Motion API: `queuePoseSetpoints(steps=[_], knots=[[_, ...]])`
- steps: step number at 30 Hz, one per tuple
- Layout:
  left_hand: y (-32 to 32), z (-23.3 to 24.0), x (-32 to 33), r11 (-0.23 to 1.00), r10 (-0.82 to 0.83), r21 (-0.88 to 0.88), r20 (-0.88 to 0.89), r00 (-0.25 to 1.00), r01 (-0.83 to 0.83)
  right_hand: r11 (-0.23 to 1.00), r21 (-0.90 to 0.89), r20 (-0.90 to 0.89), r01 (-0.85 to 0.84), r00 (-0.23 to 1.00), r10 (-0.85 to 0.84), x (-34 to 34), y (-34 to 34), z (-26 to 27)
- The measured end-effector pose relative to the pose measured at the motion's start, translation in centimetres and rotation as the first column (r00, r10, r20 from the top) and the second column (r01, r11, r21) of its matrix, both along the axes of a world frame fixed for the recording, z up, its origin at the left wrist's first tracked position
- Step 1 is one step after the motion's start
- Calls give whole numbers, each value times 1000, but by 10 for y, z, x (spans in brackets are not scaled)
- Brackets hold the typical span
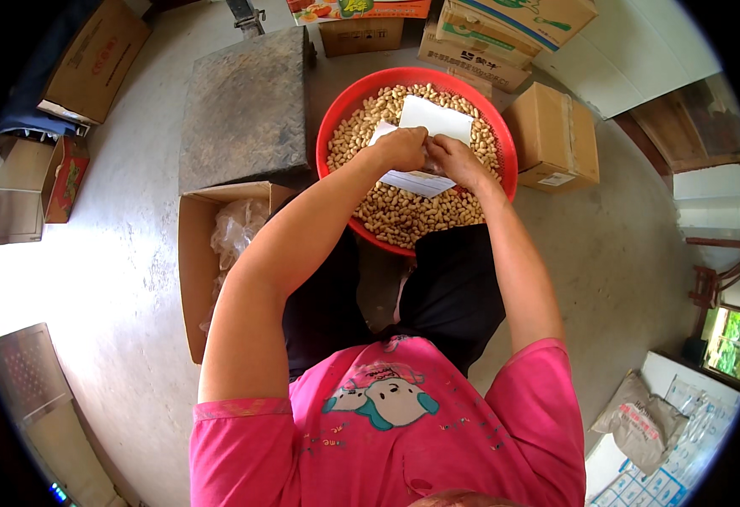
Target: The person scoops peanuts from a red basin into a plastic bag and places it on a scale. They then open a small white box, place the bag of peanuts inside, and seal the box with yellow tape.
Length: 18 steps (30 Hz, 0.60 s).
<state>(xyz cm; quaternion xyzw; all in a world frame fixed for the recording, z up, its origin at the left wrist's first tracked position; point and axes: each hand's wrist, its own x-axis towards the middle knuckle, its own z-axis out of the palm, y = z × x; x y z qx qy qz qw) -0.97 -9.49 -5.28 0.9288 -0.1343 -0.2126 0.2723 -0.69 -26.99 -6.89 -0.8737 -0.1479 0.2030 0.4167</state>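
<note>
A round red plastic basket [510,149] full of unshelled peanuts [401,218] stands in front of me, partly between my knees. Over its middle, my left hand [403,149] and my right hand [460,162] meet with fingers bent and pinched together. Between them shows a small bit of translucent material [433,166], probably plastic, mostly hidden by the fingers. White sheets of paper or card lie on the peanuts under my hands. One blank piece [436,116] is beyond them, and a lined sheet [419,182] is on the near side.
An open cardboard box [195,266] holding clear plastic bags [240,228] stands by my left leg. Behind it is a worn metal platform [246,108], probably a scale. A taped carton [553,136] sits right of the basket; stacked cartons [484,51] stand behind it.
</note>
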Motion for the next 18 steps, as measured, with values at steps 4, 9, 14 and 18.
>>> queuePoseSetpoints(steps=[4, 9, 14, 18], knots=[[0, 1, 4, 999, 45, -11, -24, 999, -45, 996, 65, 11, 57, 998, -58, -2, -2, -1], [-4, 6, -1, 993, 68, 94, 54, 996, -73, 998, -42, 0, -39, 999, 39, 0, -4, 1], [-8, 11, -4, 988, 143, 53, 40, 989, -145, 988, -151, -9, -25, 1000, 24, 0, -1, -2], [-3, 11, -4, 975, 77, -209, 11, 997, -73, 984, -173, -13, 37, 999, -40, 4, -8, -7]])
